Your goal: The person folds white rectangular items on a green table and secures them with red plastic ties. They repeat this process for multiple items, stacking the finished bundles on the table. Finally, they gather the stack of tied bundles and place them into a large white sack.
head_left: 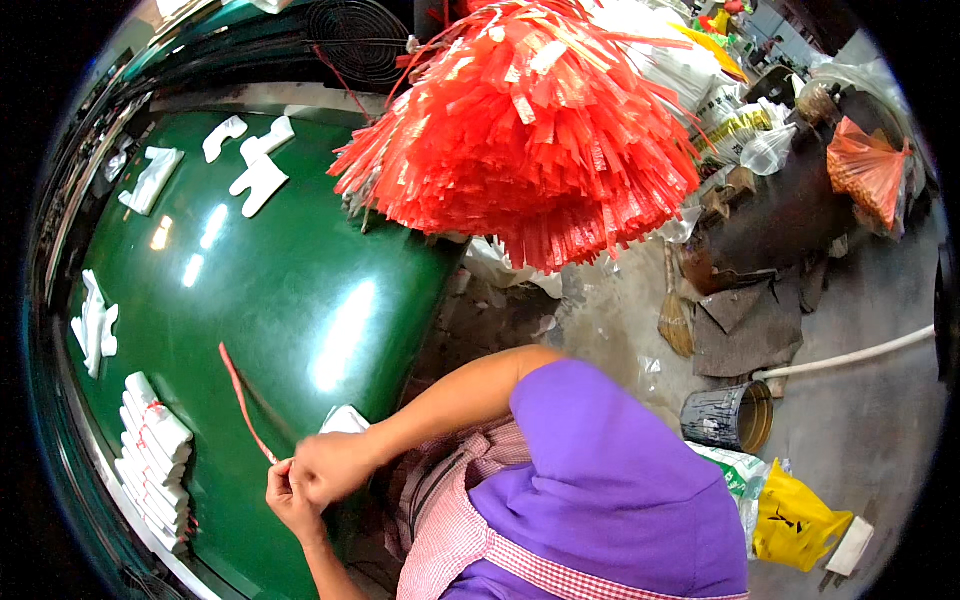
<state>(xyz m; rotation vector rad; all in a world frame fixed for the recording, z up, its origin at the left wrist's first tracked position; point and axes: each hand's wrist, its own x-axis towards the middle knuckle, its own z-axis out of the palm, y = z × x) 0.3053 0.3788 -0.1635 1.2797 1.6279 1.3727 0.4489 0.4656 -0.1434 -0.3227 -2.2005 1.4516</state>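
Low over the green table (300, 290), my two hands meet at the lower end of a thin red plastic strip (240, 395). My left hand (291, 497) pinches that end between thumb and finger, and the strip's free end points up and to the left. My right hand (335, 466) is curled closed against the left one and slightly blurred; its fingertips are hidden. Just beyond my right wrist lies a white folded piece (344, 420), partly covered by the forearm. To the left, white rolled bundles (155, 465) tied with red strips lie stacked in a row.
A large bunch of red plastic strips (530, 140) hangs over the table's far right corner. Loose white folded pieces (262, 165) lie along the table's far side and left edge (95, 325). On the floor at right are a dark bucket (728, 415), a broom (675, 320) and a yellow bag (797, 517).
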